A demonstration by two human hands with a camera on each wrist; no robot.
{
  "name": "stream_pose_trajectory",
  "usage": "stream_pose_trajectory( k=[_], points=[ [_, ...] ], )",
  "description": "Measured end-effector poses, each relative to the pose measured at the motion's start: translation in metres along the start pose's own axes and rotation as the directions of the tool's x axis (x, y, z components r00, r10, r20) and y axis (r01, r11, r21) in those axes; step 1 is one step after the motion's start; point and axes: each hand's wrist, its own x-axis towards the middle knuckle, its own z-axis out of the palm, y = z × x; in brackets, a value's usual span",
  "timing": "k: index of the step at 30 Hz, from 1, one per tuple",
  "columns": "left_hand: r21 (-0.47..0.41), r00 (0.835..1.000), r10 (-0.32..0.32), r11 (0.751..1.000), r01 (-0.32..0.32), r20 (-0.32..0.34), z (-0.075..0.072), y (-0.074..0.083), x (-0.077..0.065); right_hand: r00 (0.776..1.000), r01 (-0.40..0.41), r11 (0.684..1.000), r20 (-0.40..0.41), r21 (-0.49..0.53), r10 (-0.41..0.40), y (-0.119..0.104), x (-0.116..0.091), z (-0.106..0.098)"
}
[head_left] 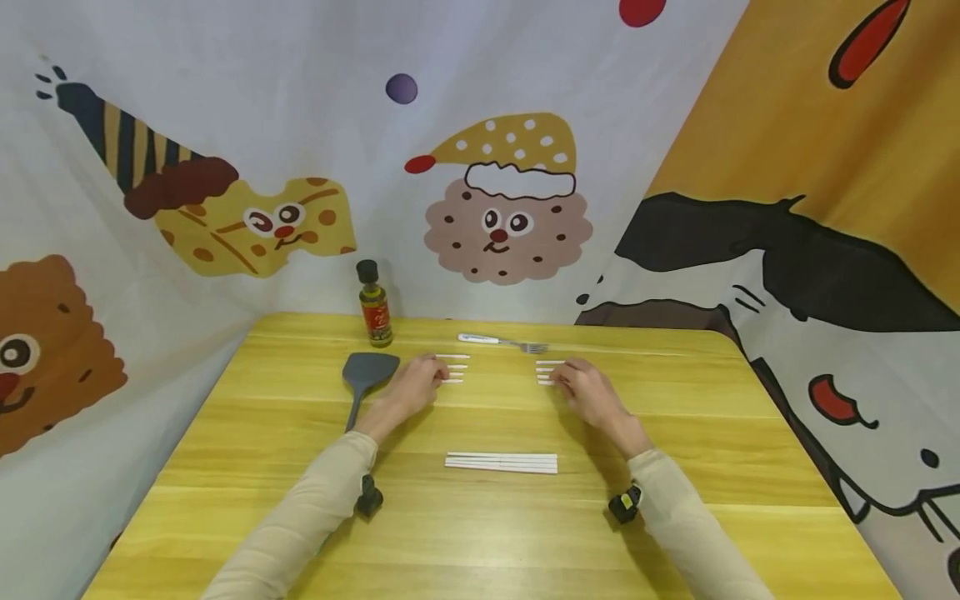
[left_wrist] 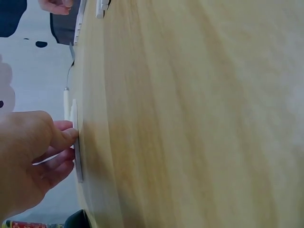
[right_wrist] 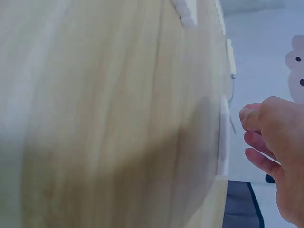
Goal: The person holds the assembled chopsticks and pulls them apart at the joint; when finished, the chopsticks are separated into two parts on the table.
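Observation:
At the left, several thin white sticks (head_left: 456,357) lie side by side, their left ends hidden by my left hand (head_left: 416,383). In the left wrist view the thumb and fingers pinch a white stick (left_wrist: 78,164) at the tabletop. My right hand (head_left: 588,387) is over the outer ends of another row of white sticks (head_left: 550,362). From the right wrist, its loosely curled fingers (right_wrist: 261,140) show a gap to the white stick (right_wrist: 223,137) and nothing between them. Closer to me lies a bundle of longer-looking white sticks (head_left: 501,463).
A fork with a white handle (head_left: 480,339) lies behind the rows. Left of my left hand rests a grey spatula (head_left: 367,367), partly under the forearm. A dark-capped bottle (head_left: 377,315) stands at the table's back edge, before a cartoon-printed cloth (head_left: 315,83).

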Motion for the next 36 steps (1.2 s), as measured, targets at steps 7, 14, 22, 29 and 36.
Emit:
stream_pose_trajectory(
  k=[7,14,22,29,36],
  points=[
    [0.078,0.984,0.105,0.992,-0.095,-0.147,-0.005,-0.001,-0.003,0.999,0.042,0.998,-0.016,0.038,-0.042,-0.021,0.002,-0.009],
    [0.13,0.949,0.256,0.963,-0.235,-0.186,-0.013,0.017,-0.019,0.996,0.036,0.989,0.08,0.142,-0.048,-0.052,-0.002,-0.014],
    [0.043,0.963,0.267,0.963,-0.266,-0.028,-0.014,0.045,-0.041,0.974,0.018,0.971,0.214,0.238,-0.071,-0.078,-0.009,-0.015],
    [-0.064,0.958,0.27,0.962,-0.265,0.092,-0.006,0.062,-0.055,0.931,-0.022,0.949,0.351,0.313,-0.095,-0.093,-0.017,-0.012],
    [-0.11,0.948,0.281,0.958,-0.266,0.152,0.006,0.067,-0.059,0.925,-0.043,0.945,0.371,0.323,-0.085,-0.093,-0.023,-0.003]
  ],
)
